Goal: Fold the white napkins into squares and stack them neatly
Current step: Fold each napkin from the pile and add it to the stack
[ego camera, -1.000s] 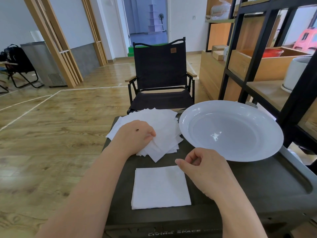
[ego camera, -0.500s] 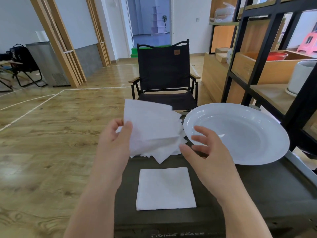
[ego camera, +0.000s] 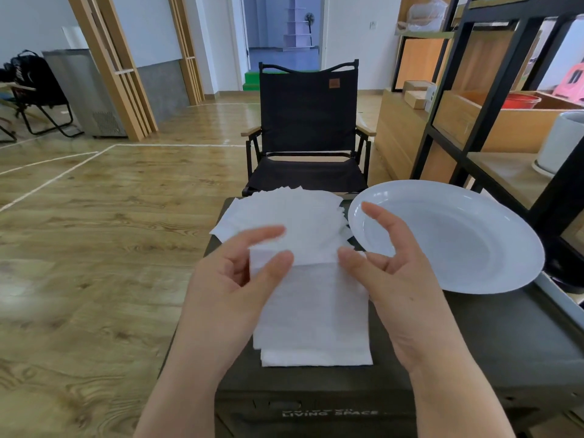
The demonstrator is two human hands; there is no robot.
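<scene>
White paper napkin (ego camera: 311,298), thin and soft, held up over the near edge of the dark grey box-top table (ego camera: 493,336), hanging down to the folded white square napkin (ego camera: 316,357) lying flat beneath. Left hand (ego camera: 240,279) pinching its top left corner between thumb and fingers. Right hand (ego camera: 388,267) at the top right corner, fingers spread apart; grip on the paper not certain. Loose heap of unfolded white napkins (ego camera: 284,216) at the far edge, beside the round white plate (ego camera: 448,235). Folding seemingly in hand; next, probably matching edges, creasing, then laying squarely on the folded one.
</scene>
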